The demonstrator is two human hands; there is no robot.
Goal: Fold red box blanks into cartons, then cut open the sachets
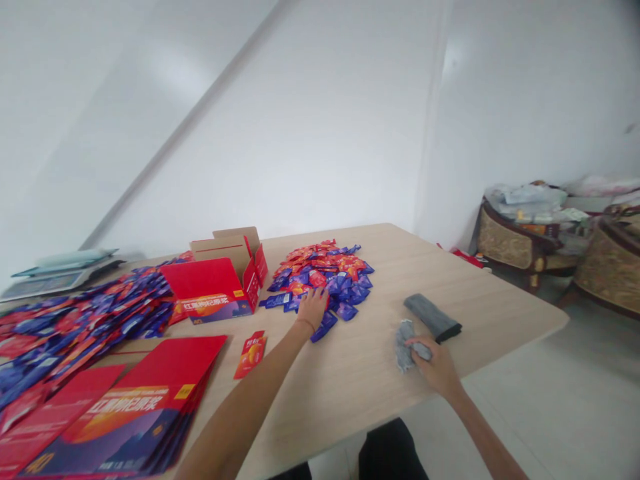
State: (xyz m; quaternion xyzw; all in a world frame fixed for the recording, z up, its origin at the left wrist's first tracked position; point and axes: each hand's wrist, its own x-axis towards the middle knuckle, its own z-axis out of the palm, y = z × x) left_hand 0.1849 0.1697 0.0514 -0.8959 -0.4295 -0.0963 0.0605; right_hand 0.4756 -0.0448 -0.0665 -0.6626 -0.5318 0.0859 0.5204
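Note:
My left hand (313, 308) lies on the near edge of a heap of red and purple sachets (345, 277), fingers spread over them. Near the table's right front side, my right hand (436, 363) is closed on a crumpled grey cloth (406, 343) that rests on the tabletop. Just beyond it lies a folded dark grey cloth (433, 317). Left of the heap stands an open red carton (213, 290) with its flaps up. A single red sachet (251, 353) lies by itself in front of the carton.
Flattened red and purple cartons (140, 407) are stacked at the front left. Behind them spreads a larger pile of sachets (100, 320). A white wall (320, 120) borders the table (350, 387). Patterned armchairs (507, 243) loaded with bags stand to the right.

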